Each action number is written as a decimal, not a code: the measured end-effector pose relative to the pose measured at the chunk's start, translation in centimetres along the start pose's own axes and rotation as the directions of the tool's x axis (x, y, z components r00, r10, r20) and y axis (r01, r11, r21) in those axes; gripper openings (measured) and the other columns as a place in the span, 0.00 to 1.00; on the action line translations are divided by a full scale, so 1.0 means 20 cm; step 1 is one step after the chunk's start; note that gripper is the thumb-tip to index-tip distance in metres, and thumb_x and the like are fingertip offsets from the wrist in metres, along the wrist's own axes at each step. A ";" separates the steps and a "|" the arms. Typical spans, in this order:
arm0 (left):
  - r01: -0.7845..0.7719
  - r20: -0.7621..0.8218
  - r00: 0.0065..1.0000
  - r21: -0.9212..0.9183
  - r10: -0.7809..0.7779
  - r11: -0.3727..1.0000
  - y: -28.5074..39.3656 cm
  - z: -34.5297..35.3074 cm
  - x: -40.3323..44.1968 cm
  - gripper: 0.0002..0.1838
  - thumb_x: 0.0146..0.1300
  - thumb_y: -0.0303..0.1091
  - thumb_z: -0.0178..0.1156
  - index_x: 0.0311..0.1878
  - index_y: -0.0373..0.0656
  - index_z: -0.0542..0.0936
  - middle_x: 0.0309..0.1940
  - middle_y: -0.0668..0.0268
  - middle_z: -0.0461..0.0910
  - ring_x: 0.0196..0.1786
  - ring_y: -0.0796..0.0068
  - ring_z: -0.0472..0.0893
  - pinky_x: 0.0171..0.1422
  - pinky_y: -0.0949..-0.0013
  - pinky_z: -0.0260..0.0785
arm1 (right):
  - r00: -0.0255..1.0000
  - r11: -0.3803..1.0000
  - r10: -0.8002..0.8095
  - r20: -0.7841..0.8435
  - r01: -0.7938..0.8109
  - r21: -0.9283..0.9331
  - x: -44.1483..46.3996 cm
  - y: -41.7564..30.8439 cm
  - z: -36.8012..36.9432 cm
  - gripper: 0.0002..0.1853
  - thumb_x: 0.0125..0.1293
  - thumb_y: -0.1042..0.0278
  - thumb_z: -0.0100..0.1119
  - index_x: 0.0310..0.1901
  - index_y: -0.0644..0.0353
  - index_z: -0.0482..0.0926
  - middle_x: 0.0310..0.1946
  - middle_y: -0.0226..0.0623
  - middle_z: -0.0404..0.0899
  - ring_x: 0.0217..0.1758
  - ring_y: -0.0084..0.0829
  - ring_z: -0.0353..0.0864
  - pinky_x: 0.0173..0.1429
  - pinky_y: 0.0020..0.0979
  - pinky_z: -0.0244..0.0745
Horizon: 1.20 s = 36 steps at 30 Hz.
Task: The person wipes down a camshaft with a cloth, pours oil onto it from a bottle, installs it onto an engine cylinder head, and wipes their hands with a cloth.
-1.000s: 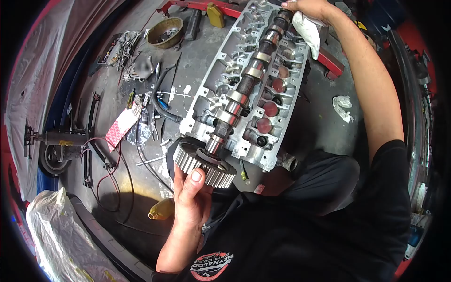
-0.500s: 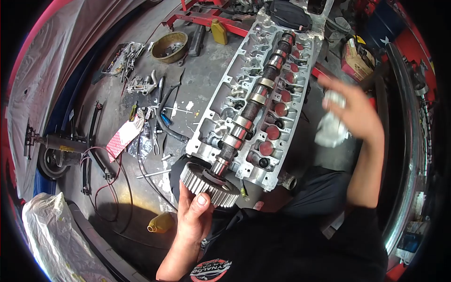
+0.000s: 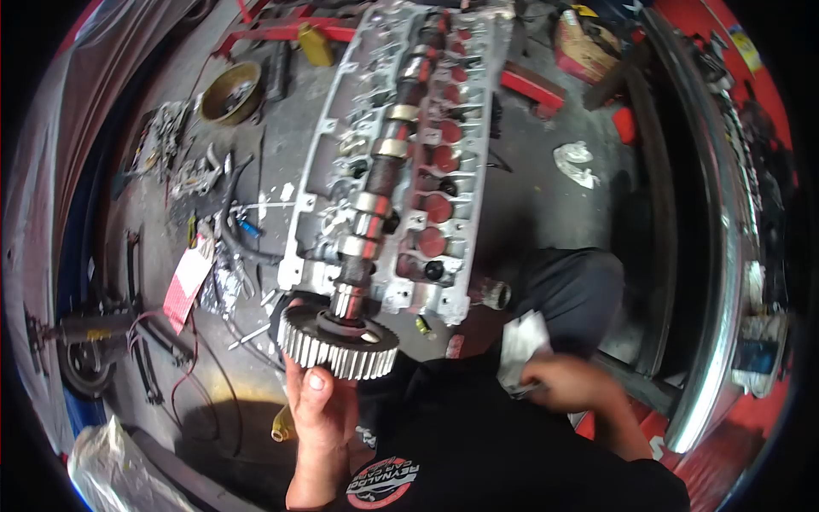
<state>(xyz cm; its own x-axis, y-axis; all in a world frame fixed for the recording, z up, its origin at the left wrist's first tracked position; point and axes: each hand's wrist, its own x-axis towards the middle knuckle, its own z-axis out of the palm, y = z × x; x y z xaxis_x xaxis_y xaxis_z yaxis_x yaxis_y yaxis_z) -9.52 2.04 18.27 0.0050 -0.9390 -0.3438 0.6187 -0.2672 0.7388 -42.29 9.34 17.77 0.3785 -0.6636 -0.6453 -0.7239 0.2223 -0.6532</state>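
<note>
The left hand [image 3: 322, 410], in the lower part of the frame left of centre, holds a toothed wheel [image 3: 341, 357], its thumb up against the near side of the teeth and the other fingers mostly hidden behind the rim. The wheel sits at the lower end of a camshaft [image 3: 384, 175], which runs from there up to the top centre of the frame, its bright lobes alternating with darker stretches. The shaft lies lengthwise over a pale metal cylinder head [image 3: 307, 205]; whether it touches the metal beneath cannot be told. Right of the shaft runs a row of reddish discs [image 3: 438, 207] in round bores.

The right hand [image 3: 565, 381], lower right of centre, is slightly blurred and closed around a white cloth [image 3: 522, 346], just in front of the black shirt [image 3: 478, 435] and near the bent knee [image 3: 567, 290]. A second, crumpled cloth [image 3: 576, 165] lies on the floor [image 3: 542, 213] at the right of the cylinder head.

In the upper left of the frame stand a round bowl [image 3: 209, 107] with small parts inside and a yellow bottle [image 3: 315, 44]. A red-and-white packet [image 3: 188, 286] lies at middle left, beside scattered tools.
</note>
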 end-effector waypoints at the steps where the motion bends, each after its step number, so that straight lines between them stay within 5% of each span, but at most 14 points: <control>1: 0.004 0.039 0.999 0.015 -0.004 1.000 0.00 -0.03 0.01 0.55 0.57 0.46 0.74 0.81 0.44 0.51 0.62 0.58 0.74 0.57 0.64 0.80 0.55 0.64 0.77 | 0.995 0.966 0.102 0.018 -0.095 -0.241 0.02 0.09 0.17 0.13 0.60 0.65 0.64 0.45 0.61 0.82 0.44 0.50 0.83 0.45 0.51 0.85 0.52 0.45 0.79; 6: 0.006 0.121 0.993 0.025 -0.009 1.000 0.01 -0.03 0.01 0.52 0.61 0.46 0.71 0.80 0.44 0.50 0.64 0.53 0.72 0.64 0.58 0.78 0.64 0.55 0.77 | 0.981 0.969 0.157 0.111 -0.131 -0.208 -0.08 -0.12 0.03 0.17 0.64 0.61 0.65 0.52 0.57 0.85 0.44 0.45 0.86 0.54 0.48 0.83 0.57 0.44 0.78; 8: -0.008 0.139 0.990 0.021 0.005 1.000 0.02 -0.03 0.02 0.50 0.62 0.47 0.70 0.79 0.43 0.51 0.65 0.51 0.71 0.65 0.57 0.78 0.63 0.54 0.78 | 0.990 0.903 -0.099 -0.103 0.046 -0.427 -0.10 -0.20 -0.03 0.21 0.65 0.57 0.65 0.57 0.56 0.83 0.49 0.45 0.85 0.52 0.50 0.83 0.61 0.46 0.76; 9: -0.007 0.152 0.988 0.012 0.005 1.000 0.03 -0.02 0.03 0.47 0.64 0.46 0.69 0.78 0.42 0.53 0.65 0.51 0.71 0.65 0.57 0.78 0.63 0.55 0.79 | 0.915 0.876 -0.262 -0.305 0.093 -0.473 -0.05 -0.27 -0.05 0.24 0.63 0.53 0.67 0.56 0.57 0.83 0.56 0.43 0.82 0.58 0.46 0.79 0.64 0.44 0.72; 11: -0.001 0.150 0.989 -0.004 0.001 1.000 0.01 -0.04 0.03 0.45 0.65 0.45 0.67 0.77 0.41 0.54 0.65 0.53 0.72 0.64 0.58 0.79 0.63 0.53 0.79 | 0.665 0.794 -0.537 -0.519 0.193 -0.576 0.10 -0.47 -0.17 0.25 0.60 0.52 0.71 0.53 0.61 0.82 0.69 0.51 0.67 0.68 0.54 0.69 0.69 0.50 0.66; 13: -0.015 0.160 0.987 -0.020 0.018 1.000 0.00 -0.02 0.02 0.44 0.65 0.44 0.67 0.77 0.40 0.54 0.65 0.54 0.72 0.64 0.58 0.79 0.63 0.53 0.79 | 0.562 0.703 -0.605 -0.564 0.044 -0.710 0.24 -0.56 -0.23 0.30 0.57 0.45 0.72 0.52 0.61 0.82 0.71 0.51 0.64 0.75 0.57 0.60 0.73 0.53 0.58; 15: -0.023 0.167 0.986 -0.026 0.027 0.999 0.00 -0.02 0.01 0.43 0.66 0.43 0.66 0.76 0.40 0.54 0.65 0.54 0.71 0.64 0.59 0.79 0.62 0.52 0.79 | 0.527 0.682 -0.650 -0.547 0.088 -0.726 0.40 -0.53 -0.25 0.33 0.56 0.37 0.70 0.50 0.61 0.84 0.71 0.49 0.64 0.76 0.56 0.57 0.74 0.55 0.56; 23: -0.028 0.129 0.991 -0.054 0.035 0.998 -0.02 -0.02 0.00 0.43 0.66 0.39 0.67 0.77 0.40 0.54 0.63 0.56 0.71 0.58 0.66 0.79 0.62 0.51 0.78 | 0.657 0.564 -0.588 -0.471 -0.084 -0.822 0.47 -0.65 -0.30 0.39 0.52 0.27 0.64 0.45 0.62 0.88 0.73 0.47 0.64 0.81 0.51 0.51 0.77 0.63 0.50; 27: -0.009 0.124 0.992 -0.088 0.020 0.996 -0.04 -0.07 0.00 0.44 0.66 0.37 0.66 0.78 0.40 0.52 0.62 0.57 0.71 0.57 0.68 0.79 0.63 0.51 0.77 | 0.669 0.541 -0.662 -0.339 0.112 -0.834 0.48 -0.61 -0.45 0.37 0.50 0.30 0.68 0.42 0.62 0.89 0.73 0.43 0.65 0.82 0.52 0.50 0.79 0.61 0.48; 29: 0.011 0.121 0.993 -0.084 -0.001 0.996 -0.04 -0.07 0.00 0.45 0.66 0.37 0.66 0.79 0.41 0.50 0.62 0.57 0.71 0.57 0.70 0.78 0.63 0.51 0.77 | 0.696 0.566 -0.688 -0.207 0.336 -0.752 0.51 -0.60 -0.56 0.33 0.50 0.33 0.71 0.42 0.59 0.89 0.74 0.44 0.64 0.82 0.53 0.50 0.79 0.58 0.48; 35: 0.003 0.130 0.991 -0.085 0.008 0.996 -0.02 -0.07 0.03 0.45 0.66 0.39 0.66 0.79 0.40 0.51 0.66 0.56 0.70 0.58 0.67 0.78 0.65 0.52 0.76 | 0.703 0.624 -0.674 -0.226 0.379 -0.684 0.55 -0.53 -0.57 0.29 0.53 0.39 0.74 0.45 0.56 0.88 0.73 0.44 0.66 0.81 0.54 0.52 0.79 0.54 0.51; 36: -0.005 0.135 0.991 -0.074 0.015 0.997 -0.02 -0.07 0.03 0.46 0.65 0.39 0.67 0.79 0.40 0.52 0.66 0.55 0.70 0.59 0.66 0.78 0.65 0.52 0.76 | 0.641 0.625 -0.714 -0.280 0.404 -0.668 0.54 -0.55 -0.58 0.29 0.53 0.39 0.73 0.48 0.55 0.87 0.72 0.44 0.67 0.80 0.54 0.53 0.79 0.54 0.51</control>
<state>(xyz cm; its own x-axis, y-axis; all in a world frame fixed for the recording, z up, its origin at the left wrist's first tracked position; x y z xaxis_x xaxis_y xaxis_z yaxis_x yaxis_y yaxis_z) -8.64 1.89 16.98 -0.0916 -0.9635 -0.2517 0.6752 -0.2458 0.6954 -36.82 -8.52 22.58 0.5982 -0.7844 0.1639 -0.6849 -0.6066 -0.4036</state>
